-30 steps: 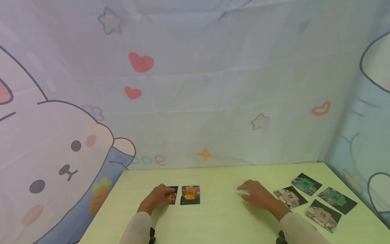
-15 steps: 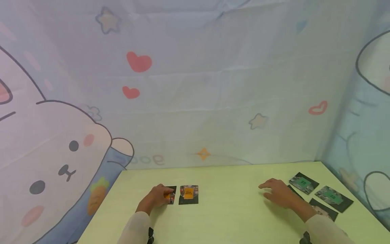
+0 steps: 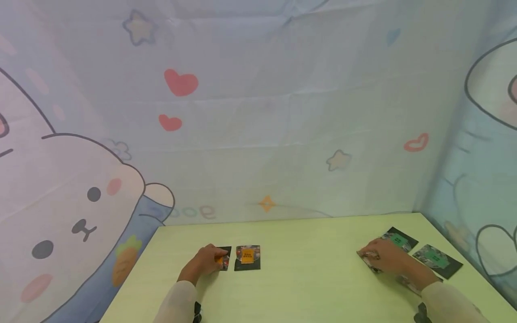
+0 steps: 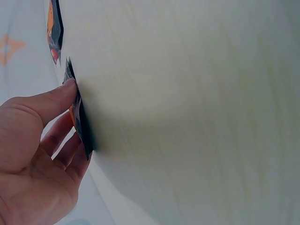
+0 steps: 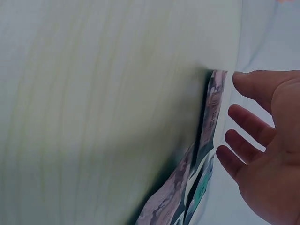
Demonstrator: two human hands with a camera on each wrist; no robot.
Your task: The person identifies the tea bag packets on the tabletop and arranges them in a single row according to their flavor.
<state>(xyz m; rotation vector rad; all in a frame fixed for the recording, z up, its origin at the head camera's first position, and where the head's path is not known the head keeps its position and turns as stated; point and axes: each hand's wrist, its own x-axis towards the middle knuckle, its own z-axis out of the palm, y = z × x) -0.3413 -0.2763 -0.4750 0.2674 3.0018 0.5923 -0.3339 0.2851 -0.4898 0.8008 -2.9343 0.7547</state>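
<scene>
In the head view, my left hand (image 3: 203, 261) is on an orange-labelled sachet (image 3: 226, 264) at the left of the table. The left wrist view shows the thumb on one edge of that sachet (image 4: 80, 117) and curled fingers at its other side. A matching orange-labelled sachet (image 3: 247, 256) lies just to its right. Over at the right, my right hand (image 3: 387, 256) hovers over a beige-labelled sachet (image 3: 369, 261), partly covering it. Its fingers and thumb (image 5: 243, 83) are spread beside that sachet in the right wrist view, with a small gap showing.
Behind the right hand lie two green-labelled sachets, one farther back (image 3: 399, 239) and one to the right (image 3: 437, 262). Another beige-labelled sachet (image 3: 409, 284) is partly hidden under the right forearm. A printed cloth (image 3: 258, 134) hangs behind the pale table (image 3: 299, 278).
My right hand has moved right across the table and come down over the nearer beige-labelled sachet. The left hand stays on its orange-labelled sachet. The head view has shifted slightly.
</scene>
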